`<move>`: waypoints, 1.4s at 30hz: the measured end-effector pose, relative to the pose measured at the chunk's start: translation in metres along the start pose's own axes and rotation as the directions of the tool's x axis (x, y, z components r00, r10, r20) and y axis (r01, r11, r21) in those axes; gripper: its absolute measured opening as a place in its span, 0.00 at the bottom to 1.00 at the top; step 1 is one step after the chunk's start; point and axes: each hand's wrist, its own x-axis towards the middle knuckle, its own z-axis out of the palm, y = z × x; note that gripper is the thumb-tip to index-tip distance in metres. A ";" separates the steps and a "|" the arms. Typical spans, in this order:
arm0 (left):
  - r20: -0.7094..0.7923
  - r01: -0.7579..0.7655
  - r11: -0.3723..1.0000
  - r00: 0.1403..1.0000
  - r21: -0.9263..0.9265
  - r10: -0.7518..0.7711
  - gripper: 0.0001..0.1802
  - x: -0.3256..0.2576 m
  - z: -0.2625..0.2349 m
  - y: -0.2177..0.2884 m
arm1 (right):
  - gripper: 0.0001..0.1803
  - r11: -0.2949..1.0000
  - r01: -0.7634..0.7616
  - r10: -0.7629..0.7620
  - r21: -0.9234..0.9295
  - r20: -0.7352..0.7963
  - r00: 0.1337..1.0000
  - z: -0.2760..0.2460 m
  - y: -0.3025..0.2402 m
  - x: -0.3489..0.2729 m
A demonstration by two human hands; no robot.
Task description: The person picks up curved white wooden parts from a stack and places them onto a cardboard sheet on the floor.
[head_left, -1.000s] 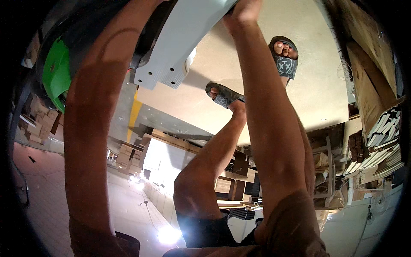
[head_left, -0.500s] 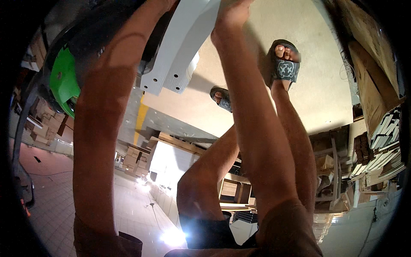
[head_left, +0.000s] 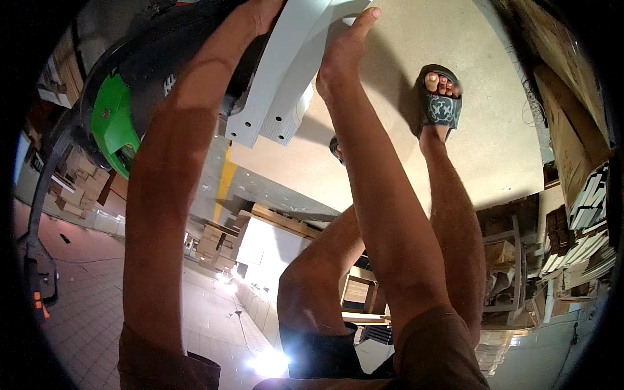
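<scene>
Two long light grey panels [head_left: 286, 71] lie side by side at the top centre, with small dark holes near their close ends. My left hand [head_left: 265, 14] is at the panels' left edge, and its fingers are cut off by the top of the picture. On the other side, my right hand [head_left: 343, 52] is against or very near the right panel. Its thumb sticks out to the upper right, away from the panel, while its other fingers are hidden. Whether either hand grips a panel cannot be made out.
Beneath the panels is a large pale board [head_left: 481, 156], with my sandalled right foot [head_left: 442, 97] on it. A green and black machine [head_left: 112, 123] stands at the left. Stacked white-edged strips [head_left: 582, 247] and a wooden frame [head_left: 517, 260] are at the right.
My right hand has come lower in the picture, and its thumb now shows spread. The whole view has shifted slightly, so the panels and machine appear farther right.
</scene>
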 end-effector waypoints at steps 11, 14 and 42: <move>-0.008 0.012 1.000 1.000 -0.007 -0.012 0.33 -0.006 0.002 0.001 | 0.51 0.988 -0.050 0.008 0.147 0.273 0.962 -0.017 0.004 0.016; 0.014 0.024 0.999 1.000 -0.026 -0.023 0.33 0.000 0.008 -0.002 | 0.49 0.976 -0.022 -0.023 0.216 0.202 0.979 -0.032 0.007 0.055; 0.008 0.074 0.993 0.997 -0.089 -0.073 0.27 0.004 -0.001 -0.008 | 0.40 0.964 -0.192 0.099 0.182 0.424 0.900 -0.041 -0.012 0.086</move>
